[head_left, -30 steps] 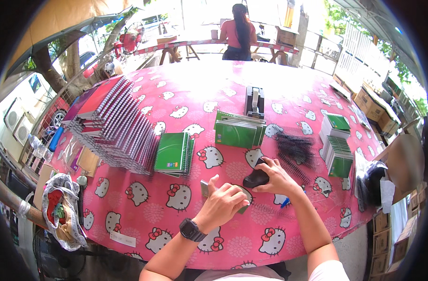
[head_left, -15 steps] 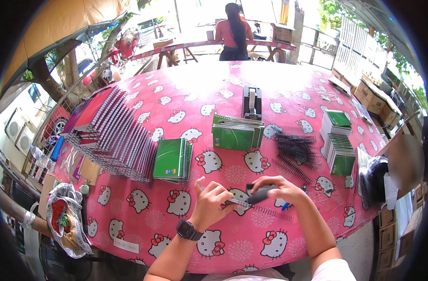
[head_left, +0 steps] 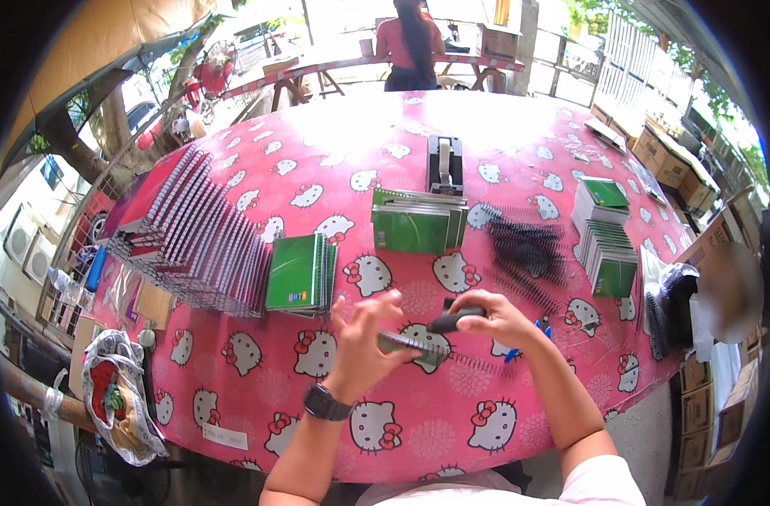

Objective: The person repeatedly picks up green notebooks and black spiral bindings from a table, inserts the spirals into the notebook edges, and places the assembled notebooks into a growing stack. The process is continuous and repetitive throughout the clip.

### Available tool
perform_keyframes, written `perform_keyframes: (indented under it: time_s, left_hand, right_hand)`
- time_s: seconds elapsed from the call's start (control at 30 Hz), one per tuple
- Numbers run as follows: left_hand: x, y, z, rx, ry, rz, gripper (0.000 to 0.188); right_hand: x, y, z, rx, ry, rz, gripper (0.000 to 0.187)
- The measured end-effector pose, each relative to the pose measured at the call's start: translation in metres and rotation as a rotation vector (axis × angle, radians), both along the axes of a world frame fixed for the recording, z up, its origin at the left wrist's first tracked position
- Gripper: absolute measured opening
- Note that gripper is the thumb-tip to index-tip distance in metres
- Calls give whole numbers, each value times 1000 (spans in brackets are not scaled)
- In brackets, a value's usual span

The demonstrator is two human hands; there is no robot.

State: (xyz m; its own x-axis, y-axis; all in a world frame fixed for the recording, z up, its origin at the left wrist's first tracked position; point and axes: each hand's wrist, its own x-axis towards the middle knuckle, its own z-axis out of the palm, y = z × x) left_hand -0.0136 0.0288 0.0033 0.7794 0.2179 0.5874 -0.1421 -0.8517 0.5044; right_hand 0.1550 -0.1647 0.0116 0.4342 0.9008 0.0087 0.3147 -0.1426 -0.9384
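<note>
- Head view, toward near edge of table (head_left: pixel 258 396): our left hand (head_left: pixel 361 344) pinches a green notebook (head_left: pixel 435 355); our right hand (head_left: pixel 493 317) grips a black tool (head_left: pixel 454 321).
- Coil (head_left: pixel 484 369): seemingly part-threaded, remainder trailing.
- Bound notebooks (head_left: pixel 199 244), left edge; seemingly uncoiled stack (head_left: pixel 612 274), right edge.

- The left hand (head_left: pixel 358 350) holds a small green notebook (head_left: pixel 429 352), with a thin dark spiral coil (head_left: pixel 479 367) going out rightward.
- The right hand (head_left: pixel 498 319) grips a black, rounded hand tool (head_left: pixel 458 320), near this notebook.
- Below is a pink tablecloth (head_left: pixel 456 405) with white cat faces.
</note>
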Motion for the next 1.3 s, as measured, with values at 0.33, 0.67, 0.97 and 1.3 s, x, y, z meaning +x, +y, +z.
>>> perform_keyframes:
  time_s: [0.33,0.67,0.97,1.3]
  left_hand:
    - [8,11,-26,-1142,86,-304,64]
    - [11,11,-37,-903,149,-390,59]
    - [11,9,-33,-928,187,-399,59]
    - [8,8,-36,-1031,264,-461,53]
  right_hand:
    - [-2,-3,14,148,282,41,46]
    - [-12,4,7,220,285,287,43]
    - [-19,7,4,-11,-155,45,45]
    - [-19,12,4,60,-185,-237,46]
